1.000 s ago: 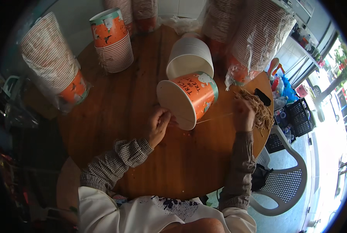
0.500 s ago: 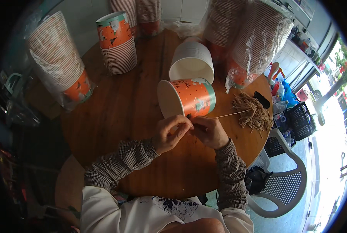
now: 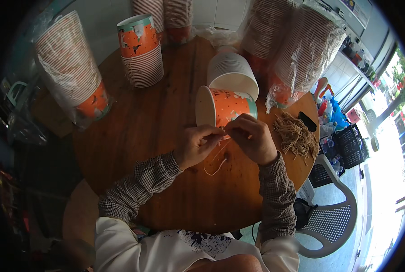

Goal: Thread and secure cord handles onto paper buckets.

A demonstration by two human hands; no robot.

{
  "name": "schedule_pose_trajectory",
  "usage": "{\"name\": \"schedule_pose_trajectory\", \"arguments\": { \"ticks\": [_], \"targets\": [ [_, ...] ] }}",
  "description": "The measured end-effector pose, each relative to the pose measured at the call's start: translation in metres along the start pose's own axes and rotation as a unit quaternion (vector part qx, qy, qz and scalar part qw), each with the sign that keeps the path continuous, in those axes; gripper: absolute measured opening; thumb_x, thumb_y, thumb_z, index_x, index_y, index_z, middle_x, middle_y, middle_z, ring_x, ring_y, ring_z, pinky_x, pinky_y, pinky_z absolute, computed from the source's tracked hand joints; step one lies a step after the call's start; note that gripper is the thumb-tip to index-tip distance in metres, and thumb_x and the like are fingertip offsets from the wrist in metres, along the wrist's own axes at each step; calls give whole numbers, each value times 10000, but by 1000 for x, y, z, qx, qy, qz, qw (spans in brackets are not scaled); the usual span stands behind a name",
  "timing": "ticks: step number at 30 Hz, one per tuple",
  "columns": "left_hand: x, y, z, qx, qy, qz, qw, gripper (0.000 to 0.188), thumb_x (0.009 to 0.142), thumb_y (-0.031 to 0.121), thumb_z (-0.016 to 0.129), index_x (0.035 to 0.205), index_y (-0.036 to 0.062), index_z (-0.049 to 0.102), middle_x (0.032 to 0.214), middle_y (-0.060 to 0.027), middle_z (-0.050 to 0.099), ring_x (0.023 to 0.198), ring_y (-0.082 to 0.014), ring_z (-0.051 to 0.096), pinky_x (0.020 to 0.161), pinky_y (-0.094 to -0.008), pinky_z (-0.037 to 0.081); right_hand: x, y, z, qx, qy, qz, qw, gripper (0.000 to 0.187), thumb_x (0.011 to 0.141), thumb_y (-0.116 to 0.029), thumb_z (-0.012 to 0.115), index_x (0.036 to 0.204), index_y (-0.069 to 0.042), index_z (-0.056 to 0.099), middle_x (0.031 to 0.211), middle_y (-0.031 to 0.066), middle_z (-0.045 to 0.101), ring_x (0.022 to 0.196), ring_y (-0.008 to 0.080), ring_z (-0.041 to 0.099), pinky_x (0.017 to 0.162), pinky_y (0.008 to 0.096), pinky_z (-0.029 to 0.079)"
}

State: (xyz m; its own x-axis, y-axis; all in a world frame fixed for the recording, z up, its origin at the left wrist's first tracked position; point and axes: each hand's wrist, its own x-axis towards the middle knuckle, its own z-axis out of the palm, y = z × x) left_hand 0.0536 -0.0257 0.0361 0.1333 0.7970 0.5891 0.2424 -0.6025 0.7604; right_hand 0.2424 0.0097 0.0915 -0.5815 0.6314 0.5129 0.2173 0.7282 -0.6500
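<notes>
An orange paper bucket (image 3: 232, 105) with a green base band lies on its side on the round wooden table, its mouth toward the left. At its near side my left hand (image 3: 197, 144) and my right hand (image 3: 253, 137) meet, thumbs and fingertips pinched together on a thin string (image 3: 213, 172). A loose end of the string hangs below my hands in a curve over the tabletop. To the right of my right hand lies a bundle of tan strings (image 3: 296, 136). The fingertips hide the exact spot where the string is gripped.
Behind the bucket a stack of white-lined paper buckets (image 3: 234, 72) lies on its side. Taller plastic-wrapped bucket stacks stand at left (image 3: 71, 63) and right (image 3: 304, 54), and a shorter stack (image 3: 142, 63) is at the back. A dark phone-like object (image 3: 307, 121) touches the string bundle. A grey chair (image 3: 329, 220) stands at right.
The string, stretched from the bundle to my right hand before, has come free and now dangles below my hands. My right hand has risen and turned over slightly.
</notes>
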Motion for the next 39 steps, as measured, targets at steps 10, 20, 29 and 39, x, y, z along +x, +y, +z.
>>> {"name": "schedule_pose_trajectory", "arguments": {
  "ticks": [10,20,29,39],
  "targets": [
    [10,-21,-16,-221,-116,-133,959,165,918,115,606,967,-40,641,830,-61,668,714,-85,633,630,-218,525,-10,43,15,27,94,69,993,149,790,32,651,927,-25,665,890,70,632,768,165,631,644,265,497],
    [12,-12,-22,-280,-96,-212,931,181,960,129,536,995,-33,607,842,-76,646,725,-104,612,666,-235,518,-20,45,12,164,88,13,982,159,763,27,718,907,-31,685,906,30,572,808,97,554,696,231,456],
    [8,-12,-14,-239,-15,-176,955,169,938,127,581,998,-28,613,801,-47,651,677,-63,603,614,-204,514,-26,19,34,-23,43,15,999,170,782,-103,714,950,-79,705,703,75,599,529,184,605,474,306,471],
    [7,-7,-16,-237,-57,-188,951,170,940,139,580,977,-24,610,760,-31,646,639,-53,595,582,-189,501,-24,11,43,-109,163,54,979,254,823,-53,653,1076,-79,663,742,103,633,601,196,639,541,292,504]
  ]
}}
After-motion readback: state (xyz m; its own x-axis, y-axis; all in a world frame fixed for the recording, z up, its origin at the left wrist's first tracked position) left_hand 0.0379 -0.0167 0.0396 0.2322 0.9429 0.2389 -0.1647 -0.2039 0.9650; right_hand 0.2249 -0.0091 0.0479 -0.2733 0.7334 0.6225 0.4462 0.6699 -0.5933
